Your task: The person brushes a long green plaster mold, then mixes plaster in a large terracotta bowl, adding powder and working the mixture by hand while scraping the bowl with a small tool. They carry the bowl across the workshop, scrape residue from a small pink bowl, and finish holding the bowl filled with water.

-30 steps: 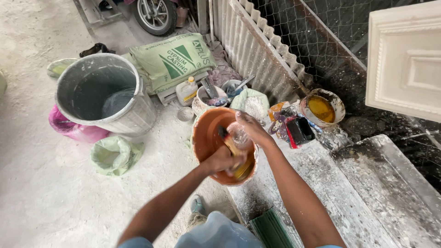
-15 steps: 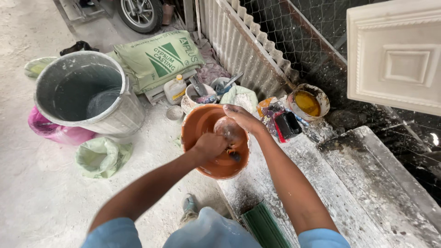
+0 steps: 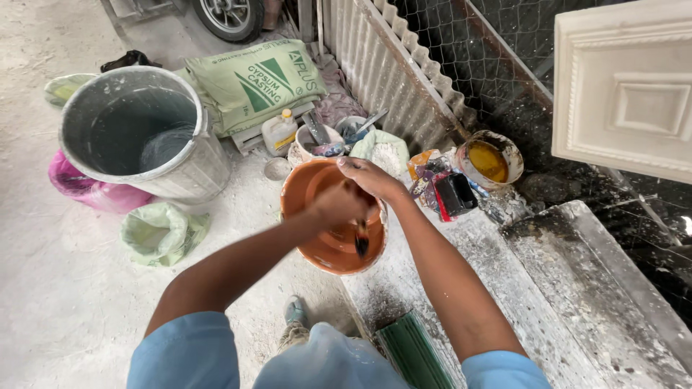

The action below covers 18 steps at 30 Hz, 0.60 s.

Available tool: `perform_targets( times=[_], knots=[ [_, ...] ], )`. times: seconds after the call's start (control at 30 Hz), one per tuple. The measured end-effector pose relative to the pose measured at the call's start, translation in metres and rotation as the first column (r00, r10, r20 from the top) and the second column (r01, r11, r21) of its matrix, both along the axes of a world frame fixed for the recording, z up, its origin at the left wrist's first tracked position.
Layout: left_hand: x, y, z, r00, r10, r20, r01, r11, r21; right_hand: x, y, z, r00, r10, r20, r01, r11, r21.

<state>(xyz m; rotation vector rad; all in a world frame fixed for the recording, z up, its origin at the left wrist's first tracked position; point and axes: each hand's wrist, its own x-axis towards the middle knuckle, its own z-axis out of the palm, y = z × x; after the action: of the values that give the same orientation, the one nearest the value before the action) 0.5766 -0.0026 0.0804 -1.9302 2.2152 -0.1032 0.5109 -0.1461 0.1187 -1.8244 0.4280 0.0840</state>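
An orange bowl (image 3: 317, 252) rests at the edge of a plaster-spattered slab (image 3: 577, 302). My left hand (image 3: 337, 205) is blurred inside the bowl, closed on a dark-tipped brush (image 3: 360, 243) that points down to the bowl's bottom. My right hand (image 3: 369, 177) reaches over the bowl's far right rim and grips it. Both forearms cross the lower part of the view, in light blue sleeves.
A big grey bucket (image 3: 130, 130) stands on the left, with a pink bag (image 3: 86, 189) and a green plastic bag (image 3: 162, 232) beside it. Behind the bowl lie a green sack (image 3: 252, 79), a white jug (image 3: 280, 132), small tubs and a pot of yellow liquid (image 3: 490, 160). A white moulded panel (image 3: 623, 86) hangs on the right.
The bowl and both hands have shifted slightly in the view as my head moved. My left hand now moves quickly in the bowl with the brush tip down.
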Motion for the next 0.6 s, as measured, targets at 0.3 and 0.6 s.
perform_targets(
  times=[0.3,0.6],
  knots=[
    [-0.028,0.003,-0.018,0.913,0.226,-0.34,-0.181,0.97,0.161,0.006,-0.001,-0.01,0.986,-0.081,-0.145,0.067,0.993,-0.1],
    [-0.012,0.029,0.0,0.886,0.387,-0.256,-0.323,0.91,0.258,-0.003,-0.006,-0.022,0.994,-0.104,-0.024,0.103,0.995,-0.011]
  ],
)
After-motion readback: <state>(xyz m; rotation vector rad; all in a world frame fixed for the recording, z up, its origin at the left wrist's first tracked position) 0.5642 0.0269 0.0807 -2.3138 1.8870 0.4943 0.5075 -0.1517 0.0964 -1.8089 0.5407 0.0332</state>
